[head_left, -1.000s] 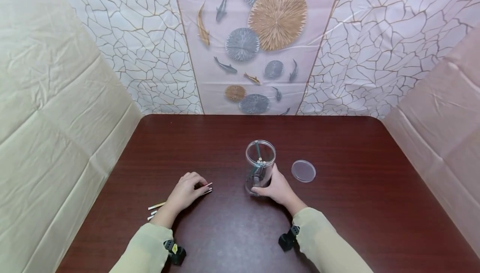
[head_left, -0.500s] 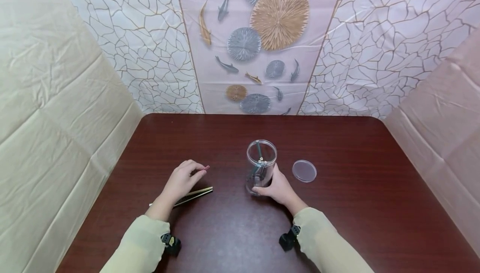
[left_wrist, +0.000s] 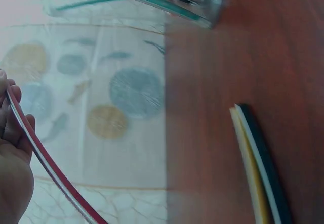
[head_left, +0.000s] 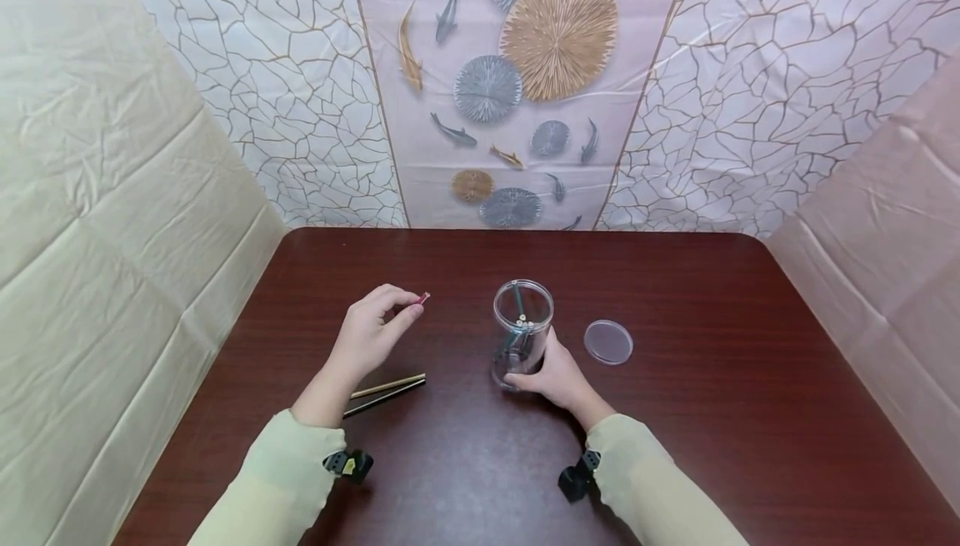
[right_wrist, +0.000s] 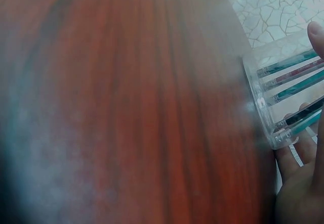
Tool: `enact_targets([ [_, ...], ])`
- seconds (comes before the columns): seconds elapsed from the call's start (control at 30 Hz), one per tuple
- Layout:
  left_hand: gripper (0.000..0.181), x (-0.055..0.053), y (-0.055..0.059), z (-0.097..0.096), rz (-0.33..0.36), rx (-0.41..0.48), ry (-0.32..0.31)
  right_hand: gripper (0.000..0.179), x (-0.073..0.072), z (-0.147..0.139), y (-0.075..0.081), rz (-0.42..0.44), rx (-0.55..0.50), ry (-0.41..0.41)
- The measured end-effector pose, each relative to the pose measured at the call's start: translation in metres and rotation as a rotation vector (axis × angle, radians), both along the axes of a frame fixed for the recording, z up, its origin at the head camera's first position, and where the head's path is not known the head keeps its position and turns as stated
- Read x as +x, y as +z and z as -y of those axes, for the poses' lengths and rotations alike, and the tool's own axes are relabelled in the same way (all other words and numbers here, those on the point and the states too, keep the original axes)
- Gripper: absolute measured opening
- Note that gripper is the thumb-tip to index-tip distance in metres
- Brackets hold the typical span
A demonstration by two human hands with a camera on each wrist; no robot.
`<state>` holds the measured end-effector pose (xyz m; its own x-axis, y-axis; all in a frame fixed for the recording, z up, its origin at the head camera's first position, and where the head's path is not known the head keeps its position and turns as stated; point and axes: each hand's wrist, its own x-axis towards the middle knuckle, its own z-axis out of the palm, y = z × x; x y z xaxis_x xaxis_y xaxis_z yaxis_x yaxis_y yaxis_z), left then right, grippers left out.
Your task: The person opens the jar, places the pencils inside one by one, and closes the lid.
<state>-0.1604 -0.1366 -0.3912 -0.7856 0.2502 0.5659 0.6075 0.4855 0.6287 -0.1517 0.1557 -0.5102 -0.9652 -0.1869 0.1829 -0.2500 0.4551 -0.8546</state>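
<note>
My left hand (head_left: pixel 371 331) is raised over the left part of the table and pinches a red pencil (left_wrist: pixel 43 158) near one end. In the head view only that pencil's short tip shows past the fingertips. Below the wrist lie a yellow pencil (head_left: pixel 388 386) and a dark pencil (head_left: pixel 384 399), side by side on the table. My right hand (head_left: pixel 555 375) grips a clear jar (head_left: pixel 522 331) low on its side; the jar stands upright without a lid. Several pencils lean inside it, among them a teal pencil (right_wrist: pixel 293 88) and a black pencil (right_wrist: pixel 298 117).
A round clear lid (head_left: pixel 609 343) lies flat to the right of the jar. The dark red-brown table (head_left: pixel 675 446) ends at a patterned cloth backdrop (head_left: pixel 525 146), with plain cloth walls at both sides. Each wrist wears a black camera (head_left: pixel 576 479).
My left hand has picked the red pencil up from beside the others and moved up and away from me with it. The right hand and the jar stay in place.
</note>
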Motion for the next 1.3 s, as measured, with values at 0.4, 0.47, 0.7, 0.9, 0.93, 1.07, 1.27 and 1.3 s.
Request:
enact_targets([
  [0.4,0.007,0.002,0.028,-0.019,-0.046,0.123,-0.014,0.083,0.001,-0.001,0.000,-0.003,0.015,-0.009],
  [0.47,0.008,0.004,0.033,-0.022,-0.028,0.170,0.005,0.083,0.001,-0.001,0.000,-0.005,0.014,-0.007],
  [0.7,0.010,0.008,0.051,-0.031,-0.003,0.356,-0.031,0.083,0.001,-0.001,0.000,-0.003,0.007,-0.003],
  [0.9,0.009,0.010,0.056,-0.036,0.017,0.461,-0.100,0.086,0.002,-0.001,0.002,-0.007,0.020,-0.003],
  [0.93,0.008,0.010,0.058,-0.037,0.021,0.479,-0.109,0.086,0.003,-0.001,0.002,-0.010,0.021,-0.002],
  [1.07,0.009,0.011,0.065,-0.042,0.023,0.552,-0.149,0.086,0.003,-0.002,0.002,-0.014,0.022,0.000],
  [1.27,0.025,0.014,0.078,-0.049,-0.018,0.690,-0.190,0.086,0.003,-0.002,0.002,-0.028,0.024,0.005],
  [1.3,0.028,0.014,0.079,-0.050,-0.028,0.706,-0.190,0.086,0.003,-0.002,0.002,-0.032,0.024,0.003],
])
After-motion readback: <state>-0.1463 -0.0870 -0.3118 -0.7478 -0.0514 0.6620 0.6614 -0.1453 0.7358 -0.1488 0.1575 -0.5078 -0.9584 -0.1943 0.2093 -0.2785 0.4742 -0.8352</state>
